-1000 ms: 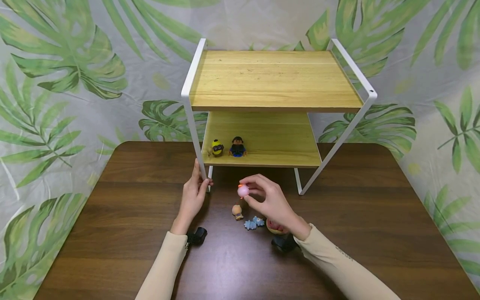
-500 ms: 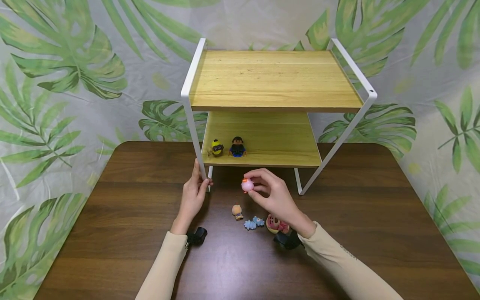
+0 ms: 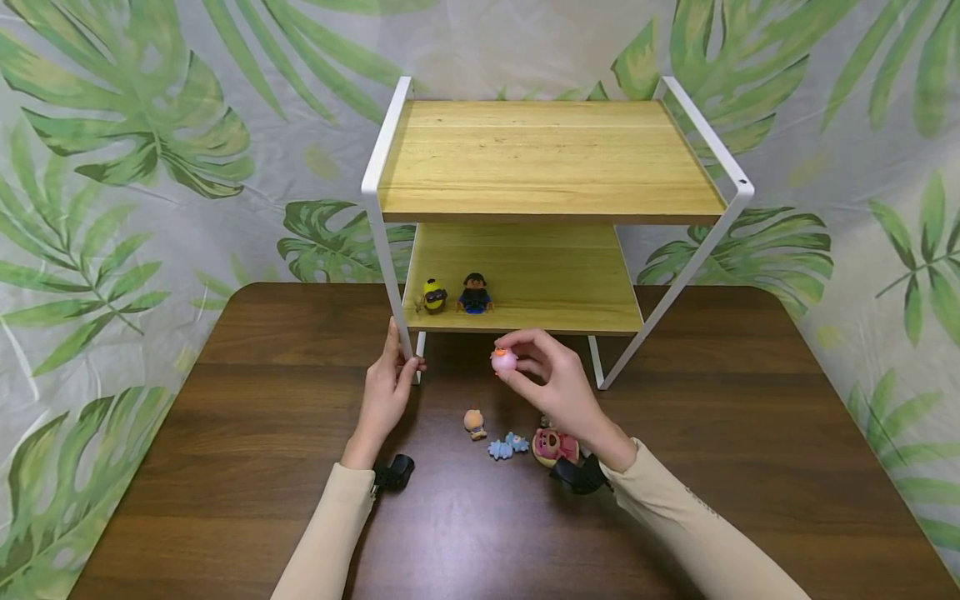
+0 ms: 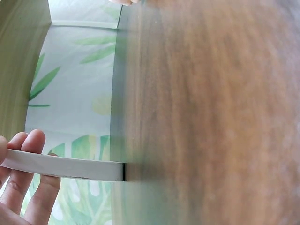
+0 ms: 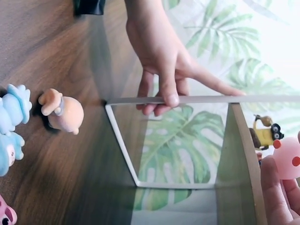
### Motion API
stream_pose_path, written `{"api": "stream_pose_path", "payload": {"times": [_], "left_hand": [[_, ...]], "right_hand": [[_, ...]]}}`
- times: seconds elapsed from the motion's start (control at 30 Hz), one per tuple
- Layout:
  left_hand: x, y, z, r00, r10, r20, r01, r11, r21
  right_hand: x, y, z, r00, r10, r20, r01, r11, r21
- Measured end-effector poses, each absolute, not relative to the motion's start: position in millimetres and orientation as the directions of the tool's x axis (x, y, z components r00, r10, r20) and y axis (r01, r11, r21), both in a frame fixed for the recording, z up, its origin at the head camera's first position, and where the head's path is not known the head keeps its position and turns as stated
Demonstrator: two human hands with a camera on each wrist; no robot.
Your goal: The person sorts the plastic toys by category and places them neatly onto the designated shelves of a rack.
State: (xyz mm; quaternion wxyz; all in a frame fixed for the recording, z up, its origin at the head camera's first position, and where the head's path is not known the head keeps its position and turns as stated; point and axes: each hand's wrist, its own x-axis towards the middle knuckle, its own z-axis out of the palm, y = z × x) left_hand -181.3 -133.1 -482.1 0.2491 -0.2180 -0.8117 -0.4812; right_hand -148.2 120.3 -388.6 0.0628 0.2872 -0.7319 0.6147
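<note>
My right hand [image 3: 558, 383] pinches a small round pink toy figure [image 3: 503, 361] with orange parts, held in front of the lower shelf [image 3: 555, 283] and just below its front edge. The same pink figure [image 5: 288, 159] shows at the right edge of the right wrist view. My left hand [image 3: 384, 387] grips the white front leg [image 3: 392, 287] of the two-tier rack, its thumb and several fingers around the bar [image 4: 70, 167]. On the lower shelf's left side stand a yellow figure with goggles [image 3: 433, 297] and a dark-haired figure in black and blue [image 3: 475, 295].
On the brown table [image 3: 262, 467], a peach figure [image 3: 474, 424], a light blue figure [image 3: 508, 447] and a pink bear figure [image 3: 553, 447] lie before the rack. The wooden top shelf [image 3: 547, 158] overhangs the lower one. A leaf-print cloth [image 3: 150, 125] hangs behind.
My right hand has moved the pink figure up and to the right, turning it slightly. More of the pink bear is uncovered. The left hand stays on the leg.
</note>
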Motion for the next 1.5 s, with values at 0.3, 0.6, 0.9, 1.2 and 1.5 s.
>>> {"api": "stream_pose_path", "payload": {"times": [0.3, 0.6, 0.9, 1.2, 1.5], "left_hand": [[-182, -133, -483, -0.778, 0.116, 0.618, 0.596, 0.445, 0.668], [-182, -133, -481, -0.784, 0.112, 0.610, 0.587, 0.450, 0.673], [-183, -133, -481, -0.780, 0.113, 0.615, 0.593, 0.449, 0.669], [-183, -132, -483, -0.774, 0.114, 0.622, 0.599, 0.451, 0.662], [-181, -132, -481, -0.783, 0.109, 0.612, 0.589, 0.446, 0.674]], "right_hand": [[-145, 120, -372, -0.809, -0.324, 0.491, -0.543, 0.092, -0.835], [-159, 126, -381, -0.796, -0.291, 0.530, -0.571, 0.073, -0.818], [-158, 123, -361, -0.792, -0.268, 0.549, -0.594, 0.130, -0.794], [-158, 121, -347, -0.802, -0.243, 0.545, -0.588, 0.163, -0.793], [-168, 123, -348, -0.822, -0.230, 0.522, -0.561, 0.168, -0.810]]}}
